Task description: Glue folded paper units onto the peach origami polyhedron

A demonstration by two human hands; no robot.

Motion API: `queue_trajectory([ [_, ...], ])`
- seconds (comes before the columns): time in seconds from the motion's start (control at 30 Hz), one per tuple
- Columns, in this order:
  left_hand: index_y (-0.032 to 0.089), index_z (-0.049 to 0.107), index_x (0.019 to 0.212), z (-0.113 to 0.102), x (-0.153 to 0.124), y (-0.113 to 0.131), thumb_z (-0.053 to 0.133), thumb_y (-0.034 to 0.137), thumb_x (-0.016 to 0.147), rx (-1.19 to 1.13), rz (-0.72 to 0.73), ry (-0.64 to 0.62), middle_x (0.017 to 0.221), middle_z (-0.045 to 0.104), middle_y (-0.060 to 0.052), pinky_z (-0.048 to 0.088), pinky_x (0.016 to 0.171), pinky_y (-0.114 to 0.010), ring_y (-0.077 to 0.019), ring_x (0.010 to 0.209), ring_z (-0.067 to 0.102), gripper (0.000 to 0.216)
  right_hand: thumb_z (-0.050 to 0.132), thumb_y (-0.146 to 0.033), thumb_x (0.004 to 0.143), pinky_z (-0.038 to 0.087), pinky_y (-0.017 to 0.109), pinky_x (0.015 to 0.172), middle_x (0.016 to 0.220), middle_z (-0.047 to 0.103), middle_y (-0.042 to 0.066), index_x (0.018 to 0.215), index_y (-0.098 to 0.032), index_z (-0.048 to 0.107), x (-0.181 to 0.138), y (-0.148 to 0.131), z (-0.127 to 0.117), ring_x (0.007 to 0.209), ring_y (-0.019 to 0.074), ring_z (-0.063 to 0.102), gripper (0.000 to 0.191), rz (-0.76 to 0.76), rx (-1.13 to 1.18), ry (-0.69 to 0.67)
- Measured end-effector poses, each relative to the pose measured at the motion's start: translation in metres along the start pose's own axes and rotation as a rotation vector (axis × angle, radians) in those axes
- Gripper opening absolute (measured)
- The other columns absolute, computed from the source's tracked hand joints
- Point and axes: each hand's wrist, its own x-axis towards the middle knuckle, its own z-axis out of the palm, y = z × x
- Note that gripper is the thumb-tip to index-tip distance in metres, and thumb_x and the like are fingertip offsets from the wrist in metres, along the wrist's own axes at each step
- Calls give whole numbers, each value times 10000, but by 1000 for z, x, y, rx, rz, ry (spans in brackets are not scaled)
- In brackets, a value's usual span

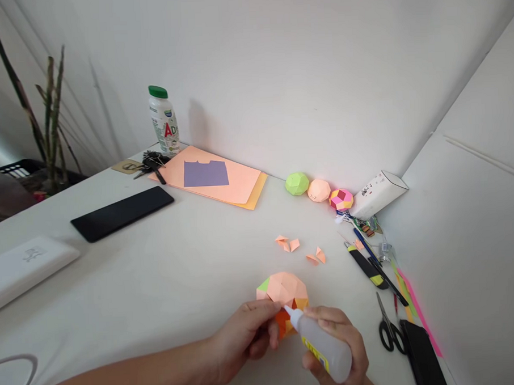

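A faceted paper ball (284,285) in peach, orange and green rests low in the middle of the view, with an opening on its near side. My left hand (250,329) grips its near left edge between thumb and fingers. In my right hand (346,336) is a translucent glue bottle (321,343) with a yellow label, tilted so its white nozzle points at the ball's opening, close to my left fingertips. Whether the nozzle touches the paper I cannot tell. Just beyond the ball lie several small folded peach paper pieces (294,245).
Along the wall sit a green paper ball (297,183), a peach one (319,190) and a multicolored one (341,199), beside a white box (380,194). A cutter (366,265) and scissors (390,331) lie right. Paper sheets (239,185), a pill bottle (164,123) and a black slab (122,213) are left.
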Motion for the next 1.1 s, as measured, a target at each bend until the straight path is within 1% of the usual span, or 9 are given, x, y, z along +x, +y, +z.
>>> queue_trajectory([
  [0.1,159,483,413,-2,2,-2,546,526,755,7,7,-3,355,335,63,80,440,-262,-49,345,187,506,591,-327,859,602,365,592,858,659,123,1060,-157,501,0,1,0,772,240,683,277,27,-8,13],
  [0.3,165,487,450,-1,1,-2,568,525,738,-7,11,-6,361,395,58,80,430,-255,-48,333,202,468,592,-339,858,605,367,604,867,660,120,1075,-162,494,-1,1,1,795,245,685,297,16,19,1],
  [0.53,162,499,468,-1,1,-3,571,513,743,-8,12,-6,366,420,59,86,421,-247,-45,330,202,452,603,-318,849,592,365,606,863,660,117,1066,-163,510,0,0,0,786,241,673,283,68,55,23],
  [0.77,158,488,414,0,0,-2,576,501,743,-4,12,4,338,322,78,82,422,-246,-44,330,189,483,600,-278,852,582,401,636,912,646,139,1091,-164,504,-3,5,0,839,251,651,281,104,76,53],
  [0.93,150,496,417,-3,2,-6,542,498,768,-18,28,1,349,337,67,79,425,-250,-42,330,187,496,614,-282,841,572,403,641,885,650,122,1083,-171,523,-3,4,-1,842,249,638,282,143,169,56],
  [1.0,146,501,423,-4,4,-8,533,500,777,-20,34,-5,343,329,67,75,425,-251,-42,330,186,501,623,-299,832,562,391,644,864,650,110,1058,-176,539,-2,5,-1,844,245,628,271,197,230,97],
  [1.03,146,500,425,-5,4,-9,530,498,781,-23,33,-3,340,322,68,73,424,-250,-42,329,186,502,625,-312,829,553,368,617,861,646,100,1036,-185,545,-2,6,0,803,228,625,256,248,278,138],
  [1.1,147,491,429,-6,5,-10,531,492,784,-33,31,12,344,339,66,75,419,-247,-39,325,189,497,610,-344,836,493,277,493,865,632,72,974,-204,549,-1,9,1,616,151,583,206,409,423,233],
])
